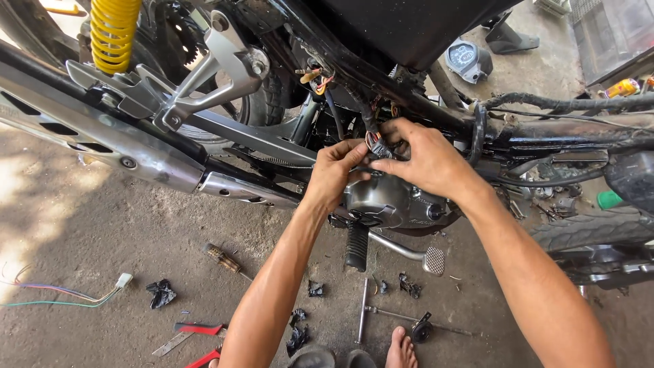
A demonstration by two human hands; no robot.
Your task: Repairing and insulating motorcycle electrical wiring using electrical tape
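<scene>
Going left to right from where I watch: one yellow coil spring (112, 31) stands at the top left above one long chrome exhaust pipe (102, 140). On the concrete floor (88, 225) lies one loose bundle of coloured wires with a white plug (124, 279), then one wooden-handled screwdriver (223, 258), one pair of red-handled pliers (199, 341), and one T-handle wrench (364, 310). I count about five scraps of black tape (161, 293) scattered across the floor.

My left hand (334, 170) has its grip pinched together on the wiring connector (377, 145), thumb and fingertips closed around it. My right hand (426, 160) comes in from the other side, its grip also clamped on the same connector and its wires. The connector sits just under the motorcycle frame, directly above the silver engine cover (388, 197), with one black footpeg (356, 245) and one brake pedal (434, 260) hanging below.

Further right, one speedometer unit (469, 60) rests on the ground, one tyre (593, 228) lies flat, and one green cap (608, 200) peeks out beside it.

My judgement on risk: both grips pull on thin wires in a cramped gap, so a hard tug could tear a lead from the plug or bend a pin. A bare foot (402, 349) is close to the wrench and pliers, so a step could hurt.
</scene>
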